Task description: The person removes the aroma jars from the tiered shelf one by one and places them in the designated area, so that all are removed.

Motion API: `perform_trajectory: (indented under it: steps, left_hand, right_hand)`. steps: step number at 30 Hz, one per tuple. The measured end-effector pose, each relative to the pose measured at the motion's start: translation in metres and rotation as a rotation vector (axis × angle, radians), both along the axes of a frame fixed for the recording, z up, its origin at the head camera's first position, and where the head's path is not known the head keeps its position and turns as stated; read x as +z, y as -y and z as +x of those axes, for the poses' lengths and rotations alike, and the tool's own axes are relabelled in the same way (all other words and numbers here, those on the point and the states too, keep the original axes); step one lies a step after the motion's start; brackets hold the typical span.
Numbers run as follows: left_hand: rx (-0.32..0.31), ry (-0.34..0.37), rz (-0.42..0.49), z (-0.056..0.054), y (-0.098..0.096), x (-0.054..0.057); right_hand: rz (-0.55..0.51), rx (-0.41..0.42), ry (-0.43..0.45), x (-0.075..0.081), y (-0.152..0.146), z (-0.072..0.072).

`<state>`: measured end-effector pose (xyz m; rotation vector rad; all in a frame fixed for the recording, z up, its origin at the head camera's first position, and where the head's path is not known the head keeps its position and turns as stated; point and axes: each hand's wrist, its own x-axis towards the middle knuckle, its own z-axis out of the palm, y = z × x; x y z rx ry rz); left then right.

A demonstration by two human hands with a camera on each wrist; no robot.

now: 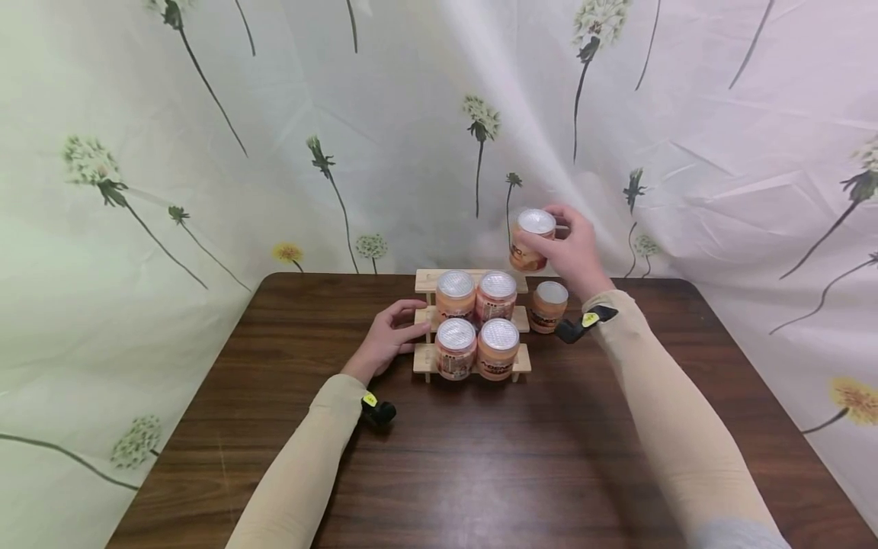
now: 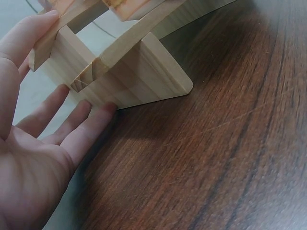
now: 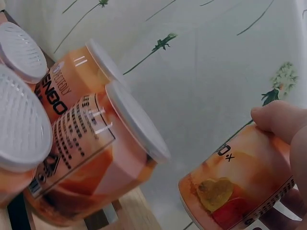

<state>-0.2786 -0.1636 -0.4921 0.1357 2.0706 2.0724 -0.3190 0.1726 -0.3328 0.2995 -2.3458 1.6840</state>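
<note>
My right hand [image 1: 578,252] holds an orange jar [image 1: 526,256] with a whitish lid above the back right end of a stepped wooden rack [image 1: 439,278]. The right wrist view shows the thumb and fingers round the held jar [image 3: 244,182]. Two similar jars [image 1: 456,299] stand side by side on the middle step, and two more jars [image 1: 498,352] on the front step. With its thumb at a step's end and fingertips against the side panel [image 2: 144,79], my left hand [image 1: 389,335] touches the rack's left side; its fingers [image 2: 86,129] are nearly straight.
One more orange jar [image 1: 549,309] stands on the table right of the rack, close under my right forearm. The dark wooden table [image 1: 439,473] ends just behind the rack, where a white dandelion-print cloth [image 1: 411,152] hangs.
</note>
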Motion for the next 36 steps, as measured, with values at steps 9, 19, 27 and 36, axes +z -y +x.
perform_trajectory:
  steps: [9,19,27,36]
  left_hand:
    - [0.010,0.001,-0.020,0.001,0.000,-0.001]
    - [0.018,0.001,-0.020,0.002,0.000,0.001]
    - [0.017,-0.001,-0.017,0.001,-0.001,0.000]
    - [0.013,-0.005,-0.004,0.000,-0.001,-0.001]
  right_hand:
    - [-0.028,-0.045,0.040,-0.014,-0.031,0.006]
    - [-0.029,-0.105,0.096,-0.022,-0.061,0.011]
    - [0.003,-0.143,0.079,-0.029,-0.077,0.014]
    - [0.013,-0.194,0.048,-0.041,-0.090,0.012]
